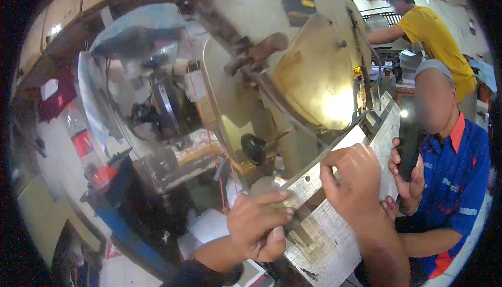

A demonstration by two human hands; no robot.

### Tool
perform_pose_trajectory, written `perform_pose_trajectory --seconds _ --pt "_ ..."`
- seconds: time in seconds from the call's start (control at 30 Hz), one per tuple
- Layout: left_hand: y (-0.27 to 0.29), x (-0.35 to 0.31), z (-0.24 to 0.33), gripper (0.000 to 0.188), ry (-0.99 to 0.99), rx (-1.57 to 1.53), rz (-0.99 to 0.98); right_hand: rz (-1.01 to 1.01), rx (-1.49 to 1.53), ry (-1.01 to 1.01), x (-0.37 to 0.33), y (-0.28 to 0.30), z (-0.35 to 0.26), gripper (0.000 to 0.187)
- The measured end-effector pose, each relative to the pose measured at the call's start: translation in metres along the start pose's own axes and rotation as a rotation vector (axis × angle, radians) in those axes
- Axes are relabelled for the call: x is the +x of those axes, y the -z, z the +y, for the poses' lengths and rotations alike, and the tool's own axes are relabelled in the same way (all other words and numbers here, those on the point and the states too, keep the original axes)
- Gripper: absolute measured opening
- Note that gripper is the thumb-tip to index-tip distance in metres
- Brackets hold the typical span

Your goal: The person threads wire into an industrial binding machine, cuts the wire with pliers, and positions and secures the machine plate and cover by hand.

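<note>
A pale metal plate (334, 240) with a fine scored grid lies slanted before me, with a slot and a small round hole near its far edge. My left hand (259, 221) is at the plate's left edge, index finger stretched over the slot and the fingers apart, holding nothing I can see. Over the middle of the plate my right hand (353, 177) is closed, its fingers bent down and pressed together; whatever is between them is hidden. Beside it, a co-worker's hand (410, 179) holds a dark phone (409, 148) with its light shining toward the machine.
Behind the plate rises a large machine with a worn cream guard (314, 72) and a black knob (253, 148). A co-worker in a blue shirt (452, 182) is close on the right; another person in yellow (436, 38) stands farther back. A bottle (81, 138) is at left.
</note>
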State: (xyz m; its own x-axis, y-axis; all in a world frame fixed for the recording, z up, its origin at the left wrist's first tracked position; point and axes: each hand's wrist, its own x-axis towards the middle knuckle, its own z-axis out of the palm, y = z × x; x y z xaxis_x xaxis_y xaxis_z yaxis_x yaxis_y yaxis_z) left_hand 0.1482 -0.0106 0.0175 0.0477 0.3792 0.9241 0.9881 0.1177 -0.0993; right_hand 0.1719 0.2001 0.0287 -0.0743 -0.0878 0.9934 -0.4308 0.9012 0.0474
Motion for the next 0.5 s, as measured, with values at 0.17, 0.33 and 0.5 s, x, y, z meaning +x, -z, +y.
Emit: perform_pose_trajectory --seconds 0.17,0.33,0.5 --pt "-0.001 0.003 -0.007 0.014 -0.015 -0.049 -0.011 0.038 0.006 -0.123 0.005 -0.002 0.001 0.020" --pt "0.002 -0.002 -0.018 0.013 -0.077 -0.097 -0.029 0.086 -0.076 -0.147 0.019 -0.004 -0.005 0.014" --pt "-0.001 -0.010 -0.034 0.028 -0.131 -0.191 -0.073 0.149 -0.070 -0.197 0.015 -0.013 0.001 0.012"
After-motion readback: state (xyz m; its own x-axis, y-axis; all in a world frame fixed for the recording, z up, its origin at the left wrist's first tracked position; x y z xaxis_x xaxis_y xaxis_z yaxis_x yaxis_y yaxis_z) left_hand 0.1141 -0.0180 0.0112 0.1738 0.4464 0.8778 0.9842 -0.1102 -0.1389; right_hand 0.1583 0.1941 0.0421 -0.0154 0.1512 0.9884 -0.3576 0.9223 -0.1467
